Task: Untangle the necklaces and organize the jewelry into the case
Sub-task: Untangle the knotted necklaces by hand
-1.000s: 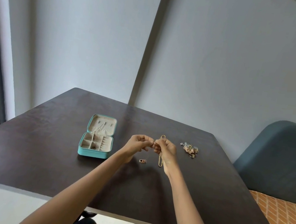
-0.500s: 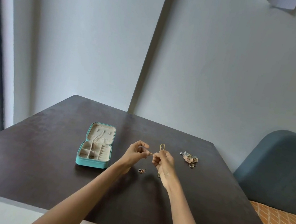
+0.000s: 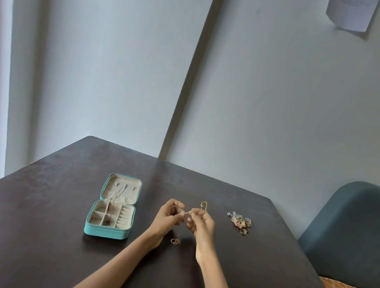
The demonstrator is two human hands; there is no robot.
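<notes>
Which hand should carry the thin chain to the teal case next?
Probably the left hand: it is nearer the open teal jewelry case, which lies to its left. Both hands pinch the thin chain; the right hand sits nearer the jewelry pile.

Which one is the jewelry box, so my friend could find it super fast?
Start at the dark table and look to the left of the person's two hands. The jewelry box lies there wide open, lid flat behind the tray. It is the only teal thing on the table, cream inside with little square compartments, unlike the loose jewelry pile far to the right.
</notes>
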